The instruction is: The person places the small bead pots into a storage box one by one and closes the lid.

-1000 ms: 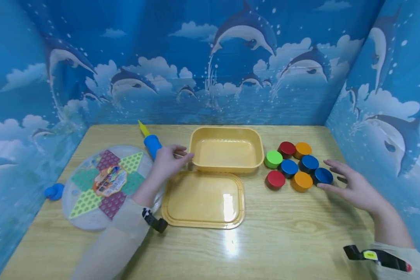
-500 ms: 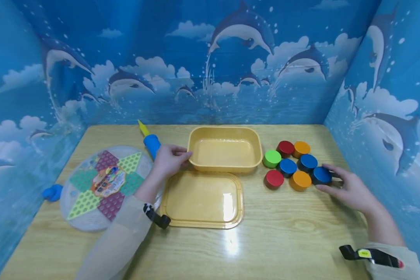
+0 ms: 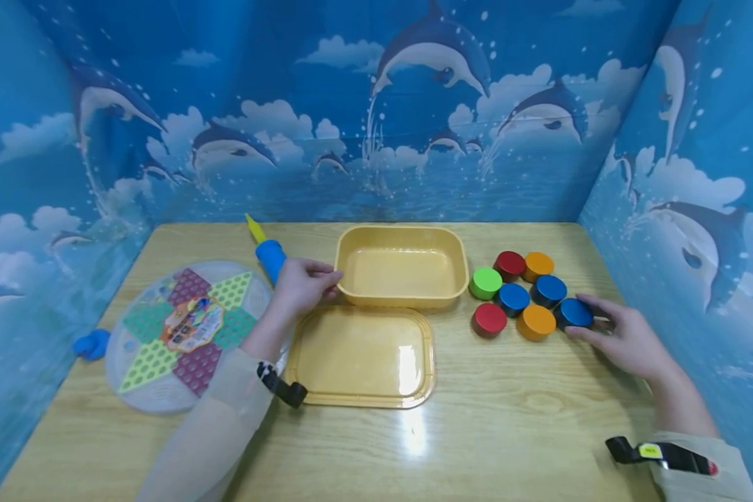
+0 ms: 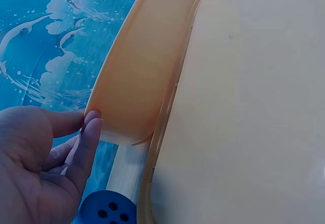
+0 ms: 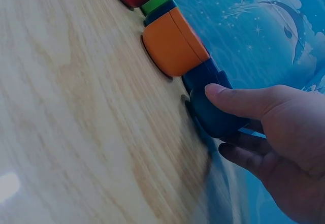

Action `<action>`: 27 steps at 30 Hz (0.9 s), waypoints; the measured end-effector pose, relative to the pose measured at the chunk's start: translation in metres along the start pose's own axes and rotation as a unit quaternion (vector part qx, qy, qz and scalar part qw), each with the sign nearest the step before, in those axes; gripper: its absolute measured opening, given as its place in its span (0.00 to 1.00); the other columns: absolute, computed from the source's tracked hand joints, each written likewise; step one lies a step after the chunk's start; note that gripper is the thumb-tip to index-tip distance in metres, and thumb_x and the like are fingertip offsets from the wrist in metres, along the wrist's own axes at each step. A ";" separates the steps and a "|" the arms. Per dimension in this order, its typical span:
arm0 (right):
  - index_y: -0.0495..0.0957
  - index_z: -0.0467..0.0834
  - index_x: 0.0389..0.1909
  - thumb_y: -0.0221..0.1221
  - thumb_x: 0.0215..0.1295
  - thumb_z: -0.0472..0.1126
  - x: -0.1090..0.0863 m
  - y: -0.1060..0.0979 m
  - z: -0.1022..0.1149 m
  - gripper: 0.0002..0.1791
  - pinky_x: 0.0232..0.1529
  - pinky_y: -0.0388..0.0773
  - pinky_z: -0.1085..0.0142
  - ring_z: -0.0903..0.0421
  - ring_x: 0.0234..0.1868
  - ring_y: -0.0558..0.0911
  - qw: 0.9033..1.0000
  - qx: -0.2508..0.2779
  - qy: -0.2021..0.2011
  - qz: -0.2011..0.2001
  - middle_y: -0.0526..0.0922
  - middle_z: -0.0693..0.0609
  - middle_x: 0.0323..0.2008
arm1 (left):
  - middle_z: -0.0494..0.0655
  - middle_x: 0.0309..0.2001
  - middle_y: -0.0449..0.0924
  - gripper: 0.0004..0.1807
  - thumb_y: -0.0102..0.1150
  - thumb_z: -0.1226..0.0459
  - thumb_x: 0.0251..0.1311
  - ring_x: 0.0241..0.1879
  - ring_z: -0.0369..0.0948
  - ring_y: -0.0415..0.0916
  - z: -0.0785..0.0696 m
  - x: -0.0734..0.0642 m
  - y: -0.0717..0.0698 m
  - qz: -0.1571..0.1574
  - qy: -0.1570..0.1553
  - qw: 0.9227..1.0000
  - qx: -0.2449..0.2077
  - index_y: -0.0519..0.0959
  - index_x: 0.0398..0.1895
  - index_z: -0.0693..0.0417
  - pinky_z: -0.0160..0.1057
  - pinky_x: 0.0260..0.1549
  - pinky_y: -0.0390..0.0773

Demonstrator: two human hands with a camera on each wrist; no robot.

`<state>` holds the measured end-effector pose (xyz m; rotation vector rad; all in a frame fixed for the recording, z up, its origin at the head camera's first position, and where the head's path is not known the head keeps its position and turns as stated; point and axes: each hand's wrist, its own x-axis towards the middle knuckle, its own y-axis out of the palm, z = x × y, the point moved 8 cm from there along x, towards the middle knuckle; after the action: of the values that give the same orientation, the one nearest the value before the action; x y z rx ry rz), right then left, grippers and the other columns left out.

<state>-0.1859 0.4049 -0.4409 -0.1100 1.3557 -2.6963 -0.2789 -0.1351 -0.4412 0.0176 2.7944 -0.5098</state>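
Note:
My left hand [image 3: 304, 284] pinches the left rim of a yellow plastic box [image 3: 401, 301] between thumb and fingers. The left wrist view shows the thumb and fingertips meeting at that rim. A matching flat lid [image 3: 360, 359] lies in front of the box. Over on the right, my right hand [image 3: 627, 341] grips the rightmost blue round tub [image 3: 575, 314], thumb on the near side and fingers on the far side. That tub [image 5: 216, 112] appears to stand on the table beside an orange tub [image 5: 175, 41].
Several red, orange, blue tubs and a green tub [image 3: 486, 282] stand clustered right of the box. Left lie a round star-patterned game board [image 3: 194, 335], a blue cylinder with a yellow pointed tip [image 3: 270, 258] and a small blue piece [image 3: 92, 345]. Dolphin-printed curtains enclose the table [image 3: 489, 432].
My right hand has moved left and closed its fingers round the blue tub. My left hand has gone from beside the box to pinching its rim.

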 end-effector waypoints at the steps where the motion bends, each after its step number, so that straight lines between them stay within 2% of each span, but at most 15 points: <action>1: 0.69 0.35 0.76 0.71 0.71 0.48 0.000 -0.001 0.001 0.39 0.48 0.83 0.75 0.26 0.58 0.80 1.000 0.002 0.001 -0.001 0.73 0.25 0.68 | 0.60 0.42 0.87 0.17 0.70 0.62 0.71 0.36 0.48 0.89 0.000 0.000 0.000 0.000 0.000 1.000 -0.001 0.84 0.54 0.67 0.46 0.40 0.91; 3: 0.68 0.34 0.76 0.71 0.71 0.48 0.000 -0.005 0.003 0.40 0.47 0.78 0.83 0.25 0.59 0.79 1.000 0.011 0.002 -0.005 0.72 0.25 0.68 | 0.60 0.42 0.87 0.17 0.70 0.62 0.71 0.35 0.47 0.89 0.000 0.001 -0.001 -0.001 -0.001 1.000 -0.002 0.84 0.54 0.67 0.46 0.40 0.91; 5: 0.68 0.34 0.76 0.72 0.70 0.47 -0.001 -0.011 0.006 0.40 0.47 0.77 0.85 0.27 0.60 0.79 1.000 0.023 0.002 -0.015 0.72 0.26 0.68 | 0.60 0.42 0.87 0.17 0.70 0.62 0.71 0.35 0.47 0.89 0.001 0.001 -0.001 -0.001 -0.003 1.000 -0.001 0.84 0.54 0.66 0.45 0.39 0.91; 7: 0.68 0.34 0.76 0.73 0.70 0.45 -0.001 -0.016 0.012 0.40 0.47 0.78 0.85 0.40 0.59 0.82 0.999 0.037 0.002 -0.024 0.73 0.29 0.67 | 0.59 0.43 0.87 0.16 0.70 0.62 0.72 0.35 0.46 0.89 0.001 0.001 -0.001 0.000 -0.005 1.000 0.002 0.84 0.54 0.66 0.45 0.39 0.91; 8: 0.69 0.34 0.75 0.73 0.69 0.44 0.000 -0.020 0.016 0.39 0.47 0.74 0.87 0.48 0.58 0.83 0.999 0.045 -0.004 -0.030 0.73 0.30 0.67 | 0.59 0.43 0.87 0.17 0.69 0.61 0.72 0.35 0.46 0.89 0.001 0.002 -0.001 0.001 -0.006 1.000 0.004 0.84 0.54 0.66 0.45 0.39 0.91; 11: 0.71 0.33 0.73 0.73 0.68 0.40 0.003 -0.028 0.030 0.37 0.47 0.75 0.87 0.72 0.53 0.78 0.997 0.062 -0.021 -0.038 0.75 0.32 0.64 | 0.58 0.43 0.87 0.17 0.69 0.61 0.72 0.36 0.46 0.89 0.002 0.002 0.000 0.000 -0.013 1.000 0.009 0.84 0.55 0.64 0.44 0.39 0.91; 12: 0.72 0.33 0.72 0.74 0.68 0.39 0.005 -0.030 0.035 0.36 0.46 0.76 0.86 0.78 0.51 0.76 0.997 0.064 -0.022 -0.039 0.76 0.32 0.63 | 0.57 0.43 0.87 0.17 0.69 0.60 0.72 0.37 0.46 0.89 0.002 0.002 0.000 0.000 -0.016 1.000 0.011 0.84 0.55 0.64 0.44 0.39 0.91; 14: 0.73 0.33 0.71 0.74 0.67 0.39 0.010 -0.034 0.044 0.35 0.45 0.77 0.86 0.80 0.49 0.76 0.997 0.065 -0.024 -0.039 0.78 0.32 0.62 | 0.57 0.43 0.86 0.17 0.69 0.60 0.73 0.37 0.46 0.89 0.003 0.002 0.000 -0.001 -0.021 1.000 0.012 0.84 0.55 0.63 0.43 0.39 0.91; 16: 0.73 0.34 0.72 0.74 0.68 0.41 0.016 -0.036 0.053 0.35 0.44 0.78 0.85 0.75 0.51 0.80 0.998 0.059 -0.016 -0.032 0.78 0.32 0.63 | 0.56 0.44 0.86 0.17 0.69 0.59 0.72 0.37 0.46 0.89 0.003 0.002 0.000 -0.002 -0.023 1.000 0.012 0.84 0.55 0.62 0.43 0.39 0.91; 18: 0.72 0.35 0.72 0.73 0.69 0.43 0.023 -0.035 0.062 0.36 0.43 0.79 0.84 0.61 0.54 0.85 0.998 0.057 -0.008 -0.022 0.78 0.33 0.63 | 0.57 0.44 0.86 0.17 0.68 0.59 0.73 0.38 0.46 0.89 0.003 0.001 0.000 -0.002 -0.021 1.000 0.011 0.84 0.56 0.62 0.43 0.39 0.91; 22: 0.71 0.37 0.75 0.72 0.70 0.48 0.037 -0.030 0.083 0.38 0.44 0.78 0.84 0.35 0.60 0.82 0.998 0.061 -0.007 0.005 0.77 0.35 0.65 | 0.57 0.44 0.86 0.17 0.69 0.60 0.72 0.37 0.46 0.89 0.003 0.001 0.000 -0.003 -0.013 1.000 0.004 0.84 0.56 0.63 0.43 0.40 0.91; 27: 0.72 0.37 0.74 0.72 0.71 0.47 0.055 -0.021 0.111 0.36 0.47 0.80 0.82 0.34 0.61 0.82 0.996 0.079 -0.034 0.021 0.78 0.38 0.66 | 0.57 0.43 0.86 0.17 0.69 0.60 0.72 0.37 0.46 0.89 0.005 0.001 0.000 -0.004 -0.010 1.000 -0.006 0.84 0.56 0.63 0.44 0.40 0.91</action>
<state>-0.2283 0.3215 -0.3569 -0.1561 1.1082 -2.7256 -0.2784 -0.1368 -0.4455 -0.0004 2.7782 -0.4928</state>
